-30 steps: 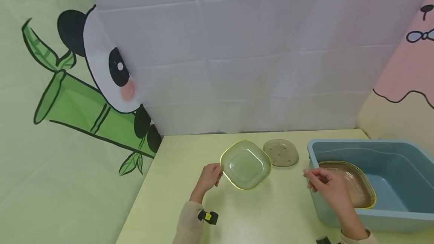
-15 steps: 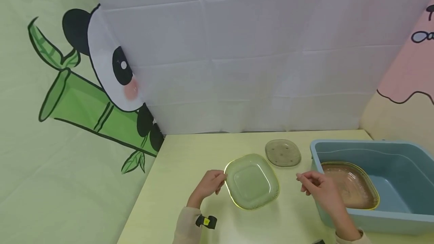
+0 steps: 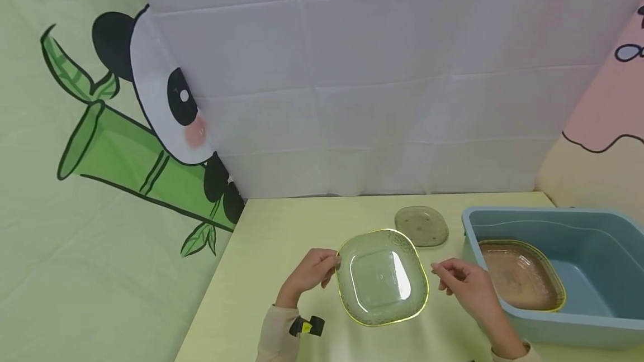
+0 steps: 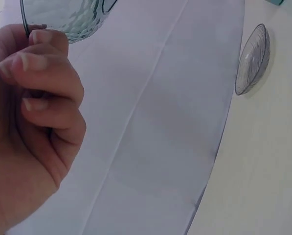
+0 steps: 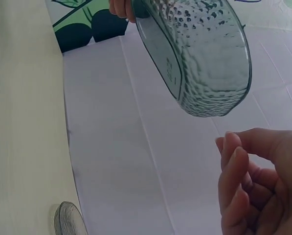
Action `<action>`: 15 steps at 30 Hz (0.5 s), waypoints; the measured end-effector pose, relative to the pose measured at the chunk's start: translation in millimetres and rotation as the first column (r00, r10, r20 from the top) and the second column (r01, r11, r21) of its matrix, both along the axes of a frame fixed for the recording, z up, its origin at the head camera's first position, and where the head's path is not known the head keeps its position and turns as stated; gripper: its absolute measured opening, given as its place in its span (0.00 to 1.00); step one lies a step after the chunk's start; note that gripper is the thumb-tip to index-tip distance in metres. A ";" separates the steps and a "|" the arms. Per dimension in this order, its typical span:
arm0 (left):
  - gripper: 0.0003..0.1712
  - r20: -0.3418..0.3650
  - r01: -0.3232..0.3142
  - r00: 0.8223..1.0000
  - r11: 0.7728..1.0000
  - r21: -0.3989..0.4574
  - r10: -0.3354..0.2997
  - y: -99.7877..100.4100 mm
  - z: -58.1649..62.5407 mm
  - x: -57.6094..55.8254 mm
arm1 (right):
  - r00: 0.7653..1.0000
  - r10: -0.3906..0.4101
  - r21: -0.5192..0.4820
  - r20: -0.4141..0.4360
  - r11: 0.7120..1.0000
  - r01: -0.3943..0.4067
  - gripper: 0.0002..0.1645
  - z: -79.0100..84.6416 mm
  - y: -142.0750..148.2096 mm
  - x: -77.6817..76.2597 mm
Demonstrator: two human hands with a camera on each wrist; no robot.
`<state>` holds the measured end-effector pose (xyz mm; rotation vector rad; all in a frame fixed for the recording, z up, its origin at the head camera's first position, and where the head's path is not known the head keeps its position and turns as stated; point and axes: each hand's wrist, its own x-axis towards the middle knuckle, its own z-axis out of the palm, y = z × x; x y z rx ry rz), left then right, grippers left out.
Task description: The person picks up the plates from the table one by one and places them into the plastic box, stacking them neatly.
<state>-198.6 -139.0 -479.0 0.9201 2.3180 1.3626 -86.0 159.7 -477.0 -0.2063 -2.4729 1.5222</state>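
In the head view, a clear, rounded-square glass plate (image 3: 383,278) with a yellow rim and textured border is held up and tilted above the table. My left hand (image 3: 313,272) pinches its left edge between thumb and fingers, also seen at the top of the left wrist view on the plate (image 4: 67,17). Just off the plate's right edge is my right hand (image 3: 468,286), fingers loosely bent and holding nothing. The right wrist view has a gap between the plate (image 5: 209,63) and the right hand's fingertips (image 5: 231,142).
A smaller clear dish (image 3: 421,227) lies on the pale yellow table (image 3: 282,228) near the back. At right stands a blue plastic tub (image 3: 578,320) with a brownish-looking, yellow-rimmed plate (image 3: 520,275) inside. A white cloth (image 3: 362,99) hangs behind the table.
The plate in my left hand has come toward me and to the right, tilting to show more of its face. My right hand has shifted left, away from the tub, toward the plate.
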 end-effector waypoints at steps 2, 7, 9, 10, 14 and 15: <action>0.22 -0.005 0.008 1.000 1.000 0.005 -0.008 1.2 3.0 -0.3 | 1.000 0.000 0.000 -0.001 1.000 0.000 0.14 -0.3 -0.4 -0.3; 0.21 -0.041 0.024 0.999 1.000 -0.002 -0.024 4.7 6.5 0.0 | 0.997 0.067 -0.042 -0.041 0.997 -0.069 0.23 -1.9 -1.5 0.6; 0.21 -0.048 0.034 0.998 0.999 0.000 -0.034 6.1 7.6 0.5 | 0.993 0.114 -0.056 -0.030 0.992 -0.116 0.26 -3.2 -1.7 1.3; 0.21 -0.048 0.037 0.998 0.999 0.000 -0.037 6.8 8.1 0.8 | 0.990 0.138 -0.051 -0.017 0.989 -0.139 0.27 -3.6 -1.8 2.0; 0.22 -0.037 0.045 0.998 0.999 -0.002 -0.046 8.6 8.4 1.0 | 0.980 0.195 -0.002 0.035 0.981 -0.195 0.30 -5.5 -2.2 4.2; 0.22 -0.036 0.044 0.998 0.999 -0.006 -0.045 8.9 8.1 1.0 | 0.979 0.200 0.009 0.038 0.980 -0.201 0.30 -6.0 -2.6 4.8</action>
